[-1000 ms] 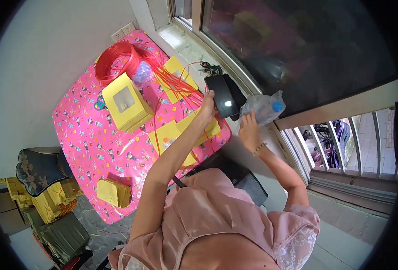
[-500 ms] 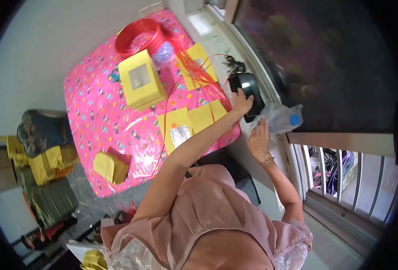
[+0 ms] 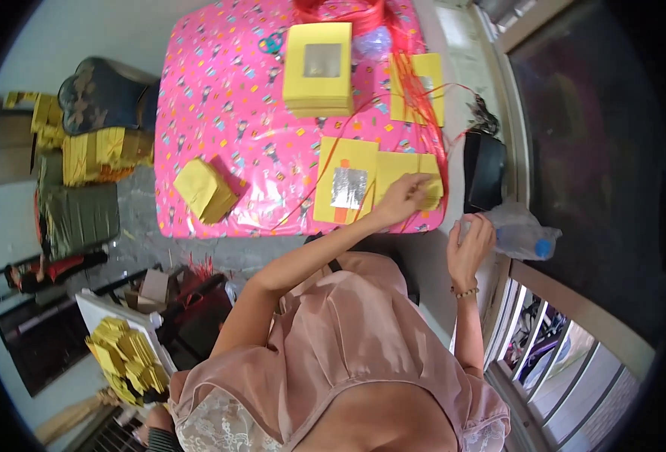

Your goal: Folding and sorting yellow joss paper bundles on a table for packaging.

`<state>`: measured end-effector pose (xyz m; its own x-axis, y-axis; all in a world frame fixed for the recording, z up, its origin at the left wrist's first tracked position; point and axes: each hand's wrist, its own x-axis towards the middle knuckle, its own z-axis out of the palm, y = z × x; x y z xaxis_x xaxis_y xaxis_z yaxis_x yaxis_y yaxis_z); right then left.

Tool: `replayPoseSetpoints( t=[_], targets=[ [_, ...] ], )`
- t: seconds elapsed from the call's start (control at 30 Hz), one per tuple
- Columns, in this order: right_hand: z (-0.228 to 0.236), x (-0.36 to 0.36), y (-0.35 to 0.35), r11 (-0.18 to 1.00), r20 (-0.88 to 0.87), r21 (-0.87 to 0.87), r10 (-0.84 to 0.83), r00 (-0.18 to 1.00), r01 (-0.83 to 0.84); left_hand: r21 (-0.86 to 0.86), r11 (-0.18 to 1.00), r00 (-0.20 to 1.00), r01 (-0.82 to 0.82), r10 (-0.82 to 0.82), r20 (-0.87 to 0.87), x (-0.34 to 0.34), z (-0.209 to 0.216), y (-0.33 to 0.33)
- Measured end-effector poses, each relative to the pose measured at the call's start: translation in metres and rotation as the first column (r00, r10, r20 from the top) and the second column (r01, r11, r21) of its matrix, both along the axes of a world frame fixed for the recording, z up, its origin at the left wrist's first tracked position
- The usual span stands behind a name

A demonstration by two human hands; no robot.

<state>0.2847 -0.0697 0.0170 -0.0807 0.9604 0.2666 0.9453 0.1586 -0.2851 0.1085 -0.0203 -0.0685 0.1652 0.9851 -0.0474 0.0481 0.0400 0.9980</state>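
Observation:
My left hand [image 3: 403,202] is over the right end of a flat stack of yellow paper envelopes [image 3: 397,167] near the pink table's front right corner. Its fingertips touch the envelopes there, blurred, so their grip is unclear. Left of that stack lies another yellow envelope [image 3: 325,188] with a silver and orange patch. On the sill, my right hand [image 3: 470,245] has its fingers curled at the edge of a clear plastic bag [image 3: 507,235] with a blue bottle cap inside. A black box [image 3: 485,172] stands just beyond this hand. Red plastic strips [image 3: 417,98] trail over the table.
A tall yellow stack [image 3: 295,64] with a windowed top, teal scissors [image 3: 271,43] and a red strip roll [image 3: 340,9] are at the table's back. A smaller yellow bundle [image 3: 203,192] lies front left. A dark chair [image 3: 99,98] stands left. Another person's sleeve [image 3: 161,438] shows lower left.
My left hand has moved from the black box onto the yellow envelopes. My right hand's fingers, flat against the bag before, are now curled. The whole view has turned and shifted.

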Motion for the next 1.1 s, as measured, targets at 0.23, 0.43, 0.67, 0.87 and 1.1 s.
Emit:
replayPoseSetpoints(
  t=[0.23, 0.43, 0.67, 0.87, 1.1],
  targets=[
    [-0.038, -0.106, 0.008, 0.816, -0.318, -0.198, 0.47, 0.823, -0.543, -0.166, 0.851, 0.832, -0.499, 0.416, -0.367, -0.148, -0.07, -0.102],
    [-0.148, -0.215, 0.039, 0.655, -0.267, -0.113, 0.704, 0.658, -0.747, -0.028, 0.769, 0.533, -0.638, 0.416, -0.737, -0.194, -0.092, -0.148],
    [-0.182, -0.257, 0.059, 0.587, 0.035, -0.19, 0.805, 0.592, -0.787, -0.081, 0.775, 0.524, -0.627, 0.343, -0.78, -0.206, -0.124, -0.161],
    [-0.164, -0.219, 0.052, 0.593, 0.081, -0.315, 0.795, 0.601, -0.741, -0.16, 0.921, 0.807, -0.356, 0.216, -0.549, -0.185, -0.112, -0.167],
    [-0.171, -0.166, -0.009, 0.822, 0.239, -0.452, 0.486, 0.841, -0.347, -0.23, 0.94, 0.887, -0.251, 0.128, -0.444, -0.166, -0.106, -0.153]
  ],
)
